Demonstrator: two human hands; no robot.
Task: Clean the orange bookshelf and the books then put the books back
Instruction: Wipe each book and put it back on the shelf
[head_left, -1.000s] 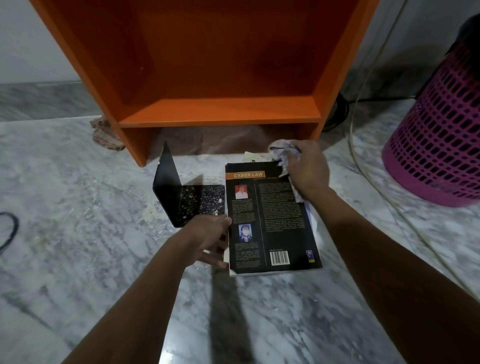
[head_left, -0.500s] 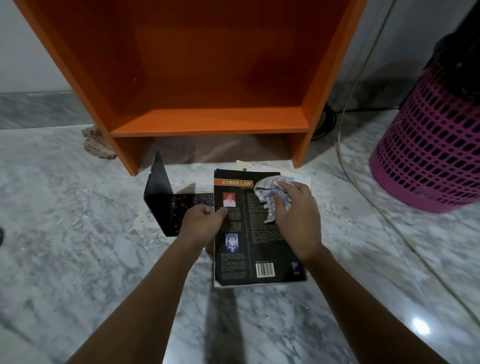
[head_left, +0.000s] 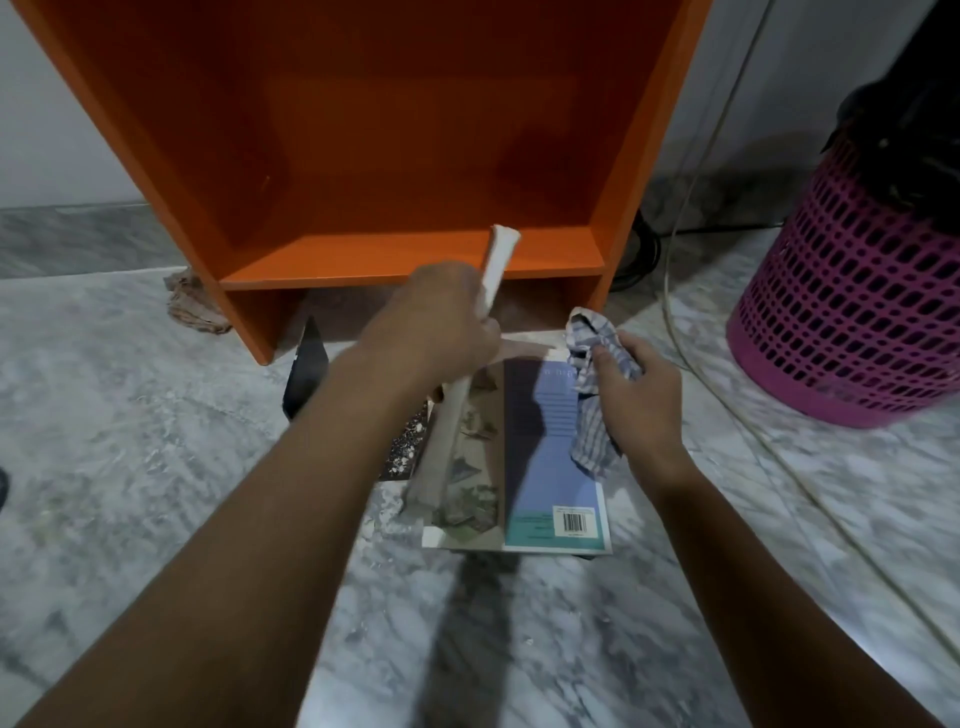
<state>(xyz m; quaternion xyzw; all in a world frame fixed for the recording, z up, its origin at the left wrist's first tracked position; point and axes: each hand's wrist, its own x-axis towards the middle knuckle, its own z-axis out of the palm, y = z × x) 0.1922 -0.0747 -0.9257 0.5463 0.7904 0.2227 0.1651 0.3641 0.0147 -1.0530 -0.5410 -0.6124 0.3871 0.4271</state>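
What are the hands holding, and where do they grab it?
The left hand holds a book above its middle, page edges showing. The right hand holds a striped cloth near its top; the rest hangs.

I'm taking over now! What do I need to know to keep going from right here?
The left hand grips a book, lifted on edge above the floor.
The right hand holds the cloth over a second book, which lies flat on the floor in front of the shelf.
Done: the shelf holds no books; whether it has been wiped, I cannot tell.
Left: probably wipe the second book, then put both books back on the shelf.
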